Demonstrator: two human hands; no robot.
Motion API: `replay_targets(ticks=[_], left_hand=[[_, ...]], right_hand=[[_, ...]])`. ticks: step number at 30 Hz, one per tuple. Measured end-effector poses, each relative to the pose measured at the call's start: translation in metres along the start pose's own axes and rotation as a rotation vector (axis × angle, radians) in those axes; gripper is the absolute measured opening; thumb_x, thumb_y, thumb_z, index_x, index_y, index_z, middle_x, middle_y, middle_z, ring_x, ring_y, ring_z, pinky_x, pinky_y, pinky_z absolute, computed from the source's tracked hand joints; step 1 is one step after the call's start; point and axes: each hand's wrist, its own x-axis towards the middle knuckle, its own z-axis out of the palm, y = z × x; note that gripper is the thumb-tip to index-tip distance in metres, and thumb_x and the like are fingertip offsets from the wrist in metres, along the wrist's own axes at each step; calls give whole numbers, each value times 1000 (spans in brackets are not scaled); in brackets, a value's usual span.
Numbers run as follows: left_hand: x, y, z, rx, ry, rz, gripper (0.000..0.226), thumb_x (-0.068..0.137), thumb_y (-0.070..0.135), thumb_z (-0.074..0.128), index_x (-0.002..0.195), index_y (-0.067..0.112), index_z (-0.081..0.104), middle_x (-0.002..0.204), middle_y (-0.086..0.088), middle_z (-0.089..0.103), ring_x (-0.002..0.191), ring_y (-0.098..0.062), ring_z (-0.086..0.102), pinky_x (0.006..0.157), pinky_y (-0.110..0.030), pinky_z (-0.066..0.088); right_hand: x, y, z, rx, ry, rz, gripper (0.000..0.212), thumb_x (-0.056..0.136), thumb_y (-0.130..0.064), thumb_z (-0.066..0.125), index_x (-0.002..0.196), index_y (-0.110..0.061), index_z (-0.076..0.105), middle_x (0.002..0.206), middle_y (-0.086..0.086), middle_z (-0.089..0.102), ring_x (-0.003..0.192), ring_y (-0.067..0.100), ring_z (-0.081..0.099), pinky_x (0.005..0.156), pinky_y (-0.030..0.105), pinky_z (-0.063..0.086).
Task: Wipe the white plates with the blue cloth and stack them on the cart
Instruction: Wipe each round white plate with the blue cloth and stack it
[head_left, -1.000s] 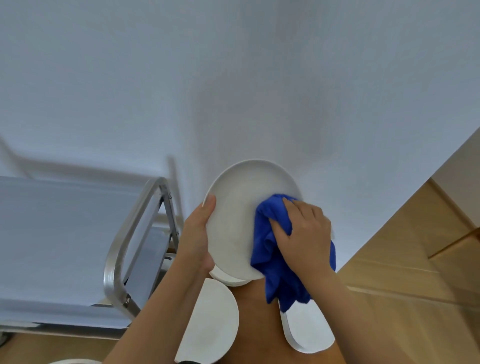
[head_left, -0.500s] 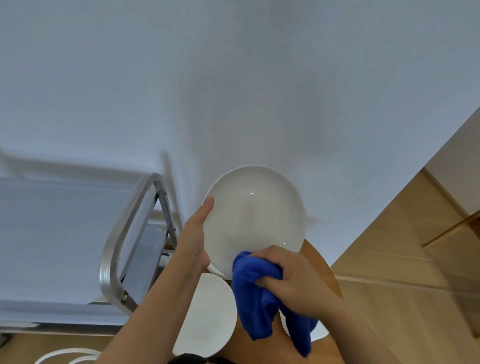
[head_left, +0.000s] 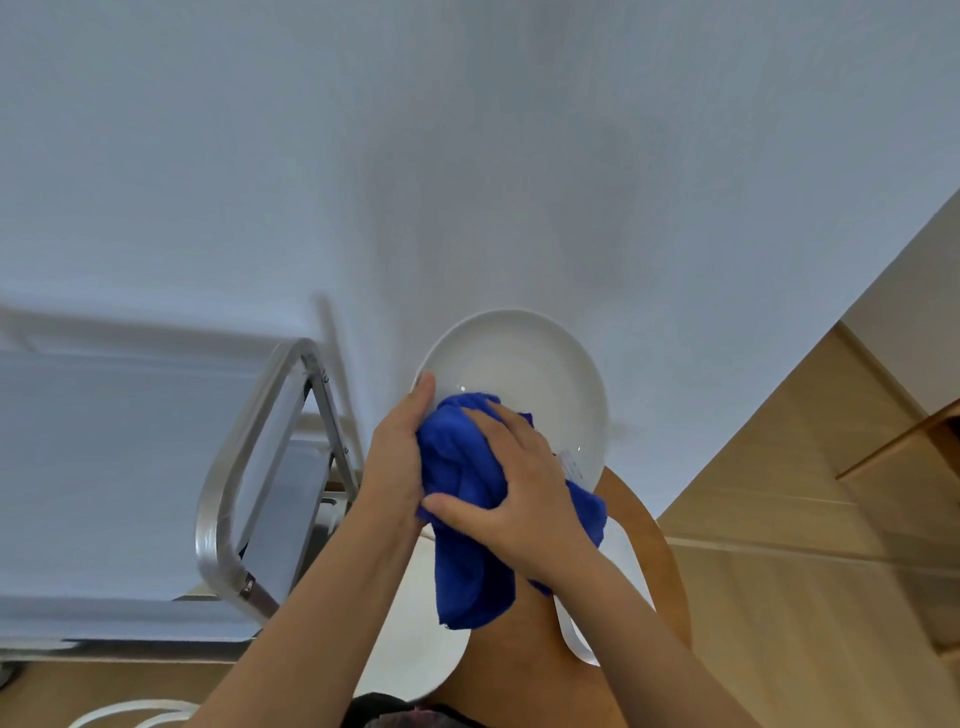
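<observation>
Left hand (head_left: 395, 462) grips the white plate (head_left: 524, 374) by its rim; right hand (head_left: 519, 493) fingers clamp the blue cloth (head_left: 462, 467) against it. Best wiped firmly in circles.

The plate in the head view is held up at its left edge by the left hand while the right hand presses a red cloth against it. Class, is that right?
Not quite: the cloth is blue, not red, as the head view shows. The rest stands: the left hand holds the plate at its left edge, and the right hand presses the cloth against it.
</observation>
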Motion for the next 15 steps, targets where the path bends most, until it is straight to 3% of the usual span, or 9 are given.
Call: replay_targets(ticks=[3, 6, 9, 11, 13, 15], left_hand=[[0, -2, -3, 11, 82, -33, 74, 68, 66, 67, 96, -3, 73, 98, -23, 70, 91, -36, 69, 77, -44, 57], [1, -4, -2, 9, 156, 28, 67, 63, 57, 72, 99, 1, 72, 99, -21, 71, 89, -37, 70, 78, -45, 56], [5, -2, -5, 9, 174, 75, 67, 65, 51, 70, 118, 12, 64, 113, -18, 68, 105, -42, 63, 95, -58, 47], [7, 2, -5, 25, 135, 58, 67, 69, 50, 67, 126, 15, 60, 121, -17, 64, 113, -42, 58, 100, -60, 41], [7, 9, -8, 50, 147, 73, 61, 71, 48, 64, 124, 18, 61, 117, -15, 67, 106, -38, 64, 87, -55, 51], [5, 18, -14, 73, 165, 135, 46, 76, 46, 62, 115, 20, 65, 106, -12, 72, 88, -31, 71, 65, -45, 57]], right_hand=[[-9, 6, -1, -117, -83, -83, 82, 63, -70, 54, 137, -41, 34, 141, -18, 38, 126, 7, 37, 109, 36, 31], [-23, 14, -1, -235, -124, -105, 82, 64, -58, 64, 138, -34, 36, 138, -11, 46, 121, 14, 45, 106, 36, 35], [-38, 28, 4, -432, 123, -226, 83, 50, -40, 87, 121, -24, 47, 109, -2, 67, 92, 19, 66, 83, 41, 55], [-48, 43, 7, -513, 263, -286, 87, 43, -28, 93, 117, -21, 47, 101, 2, 69, 85, 22, 68, 78, 45, 55], [-56, 64, 1, -550, 354, -313, 85, 44, -17, 92, 117, -17, 48, 107, 7, 64, 90, 28, 65, 80, 51, 53], [-62, 85, -12, -501, 337, -175, 78, 45, -10, 89, 114, -12, 52, 107, 11, 60, 84, 31, 64, 73, 50, 55]])
